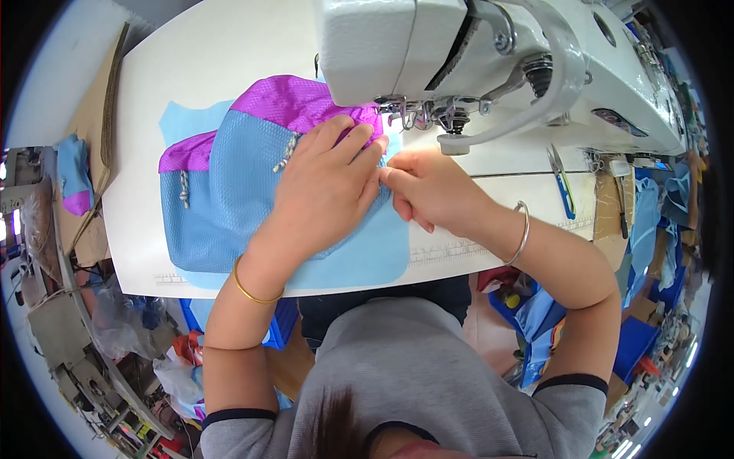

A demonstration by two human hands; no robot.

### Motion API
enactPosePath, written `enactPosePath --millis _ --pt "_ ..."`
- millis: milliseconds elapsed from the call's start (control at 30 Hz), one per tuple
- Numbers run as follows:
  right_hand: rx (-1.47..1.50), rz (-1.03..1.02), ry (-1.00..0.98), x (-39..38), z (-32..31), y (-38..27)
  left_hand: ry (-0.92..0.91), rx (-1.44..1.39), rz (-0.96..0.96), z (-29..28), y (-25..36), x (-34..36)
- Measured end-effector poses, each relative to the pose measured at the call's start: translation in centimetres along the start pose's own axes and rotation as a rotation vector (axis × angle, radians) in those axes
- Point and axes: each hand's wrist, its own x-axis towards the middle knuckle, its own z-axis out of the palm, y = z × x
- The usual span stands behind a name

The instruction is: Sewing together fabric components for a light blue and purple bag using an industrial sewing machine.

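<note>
A textured light blue fabric pouch (229, 180) with a shiny purple band (279, 102) lies on the white sewing table, a grey-and-white cord (287, 149) hanging from it. My left hand (325, 180) rests over its right part, fingers bent and closed on the cloth close to the machine's presser foot. Thumb and forefinger of my right hand (436, 187) pinch the pouch's right edge, right beside my left fingertips. The pinched edge is mostly hidden by the fingers. Flat light blue pieces (375, 256) lie under the pouch. Another purple-topped blue part (187, 157) with its own cord shows at left.
A white sewing machine (382, 46) overhangs the far side, its needle area just beyond my hands. Blue-handled thread snips (564, 183) lie at right. Along the near edge runs a printed ruler (451, 251). Blue bins (283, 321) stand below the table.
</note>
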Motion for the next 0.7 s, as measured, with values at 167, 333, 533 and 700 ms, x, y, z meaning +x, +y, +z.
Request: enactPosePath --millis 167,333,533,700 --pt "-1.307 -0.904 0.495 -0.6 -0.8 3.7 -0.023 -0.051 -0.035 0.2 0.1 -0.1" --pt "-1.218 -1.158 0.703 1.4 -1.4 3.7 0.005 -0.064 -0.016 0.3 -0.1 0.1" --pt "-1.31 -1.036 0.67 1.3 -1.7 4.0 0.046 0.004 -0.005 0.6 0.3 0.2" --pt "-1.307 -1.071 0.696 1.0 -2.0 3.6 -0.03 -0.032 -0.049 0.4 0.6 0.5"
